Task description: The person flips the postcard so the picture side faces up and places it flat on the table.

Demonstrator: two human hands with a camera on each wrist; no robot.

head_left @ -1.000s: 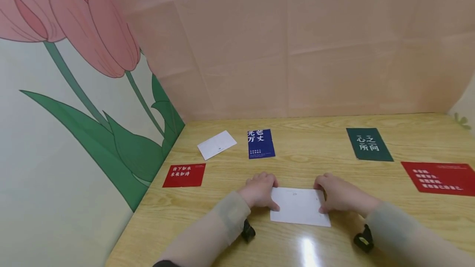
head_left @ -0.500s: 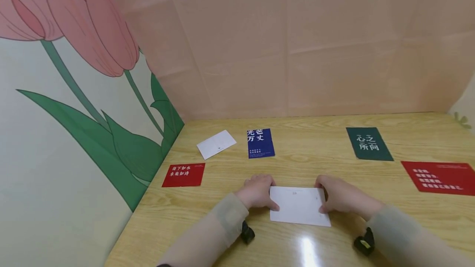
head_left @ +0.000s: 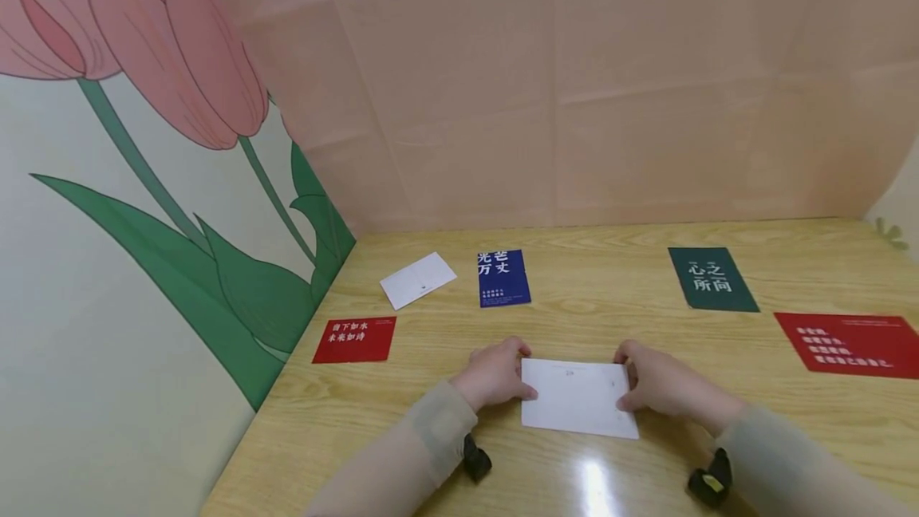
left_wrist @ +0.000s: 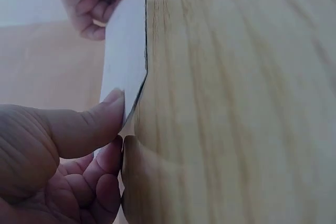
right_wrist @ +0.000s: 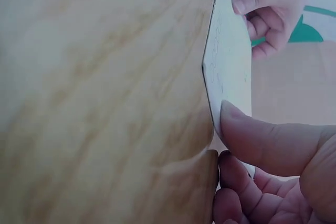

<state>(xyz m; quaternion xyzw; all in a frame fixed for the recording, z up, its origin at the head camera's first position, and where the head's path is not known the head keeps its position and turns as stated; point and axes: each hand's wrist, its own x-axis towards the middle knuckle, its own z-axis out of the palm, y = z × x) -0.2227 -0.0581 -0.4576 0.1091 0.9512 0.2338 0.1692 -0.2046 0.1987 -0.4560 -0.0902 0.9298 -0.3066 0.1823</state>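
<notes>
A white card [head_left: 577,401] with small faint print lies face up between both hands, close to the tabletop. My left hand [head_left: 495,373] pinches its left edge, the thumb on top and curled fingers below. At the opposite edge my right hand [head_left: 664,385] pinches it the same way. In the left wrist view the left thumb presses on the white card [left_wrist: 123,40], and its near corner is slightly raised off the wood. The right wrist view shows the right thumb on the other end of the card [right_wrist: 231,61]. The card's underside is hidden.
On the wooden table [head_left: 596,325] lie a red card [head_left: 355,340] at left, a tilted white card [head_left: 419,281], a blue card [head_left: 504,279], a green card [head_left: 713,279] and another red card [head_left: 850,344] at right. A pink sheet [head_left: 574,102] hangs behind.
Both hands keep hold of the white card, which stays in nearly the same place. The left fingers have shifted slightly at its edge, and the right hand has moved very slightly right.
</notes>
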